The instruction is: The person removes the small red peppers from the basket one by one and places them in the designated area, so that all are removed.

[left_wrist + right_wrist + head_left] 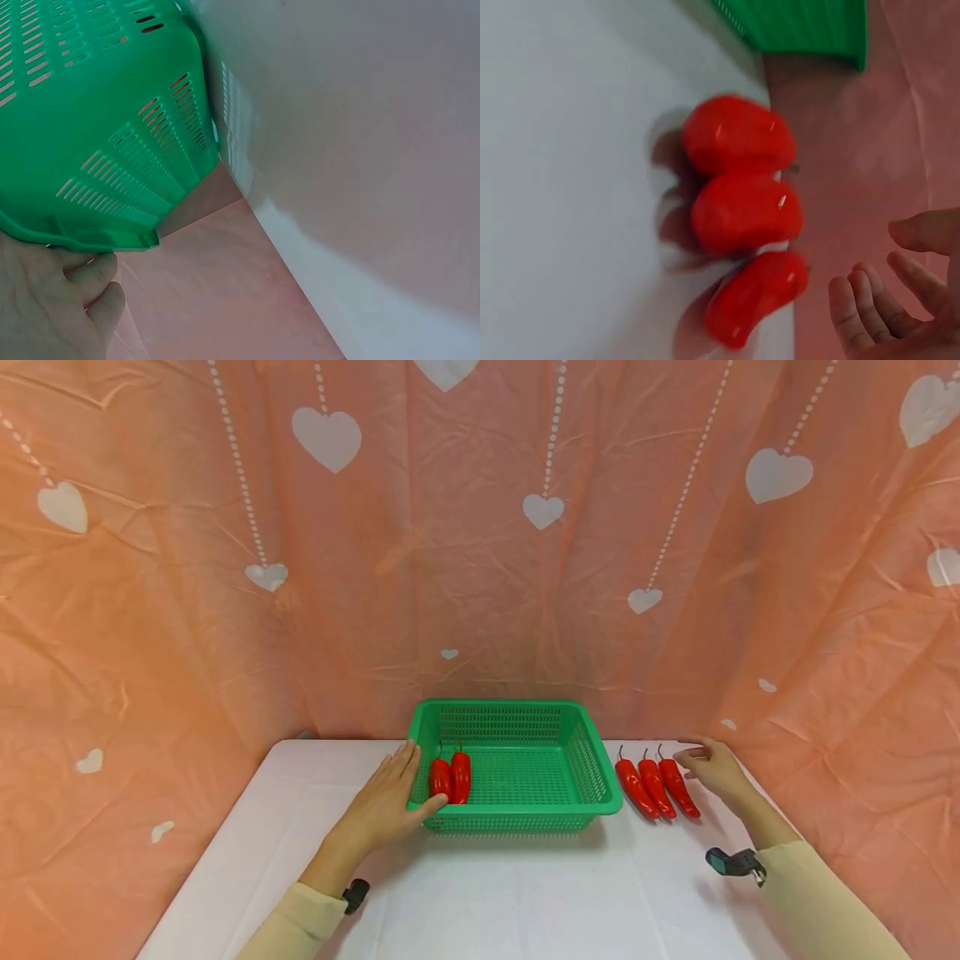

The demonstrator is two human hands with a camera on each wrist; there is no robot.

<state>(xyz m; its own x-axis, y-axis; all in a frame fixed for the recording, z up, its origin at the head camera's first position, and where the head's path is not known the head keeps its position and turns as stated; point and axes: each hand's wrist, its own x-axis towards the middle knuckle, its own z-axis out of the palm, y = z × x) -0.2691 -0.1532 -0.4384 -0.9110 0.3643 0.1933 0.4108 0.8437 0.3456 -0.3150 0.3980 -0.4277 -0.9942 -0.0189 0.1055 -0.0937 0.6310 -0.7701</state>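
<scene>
A green plastic basket (pixel 517 809) with slotted walls stands on the table. My left hand (pixel 382 806) rests on its left rim near the front corner, fingers straight and thumb along the front edge. Inside, at the left end, two red chili peppers (pixel 461 778) lie side by side. To the right of the basket, three more red peppers lie in a row: a left one (pixel 636 789), a middle one (pixel 656 787) and a right one (pixel 678 789). My right hand (pixel 714 770) hovers beside the rightmost pepper's stem end, fingers loosely bent. In the right wrist view that hand (pixel 900 307) holds nothing.
A white cloth (pixel 517 902) covers the table. Close behind the basket hangs an orange-pink curtain (pixel 480 610) with white hearts, which also runs along both sides. Each wrist wears a small black device, such as the right one (pixel 738 863).
</scene>
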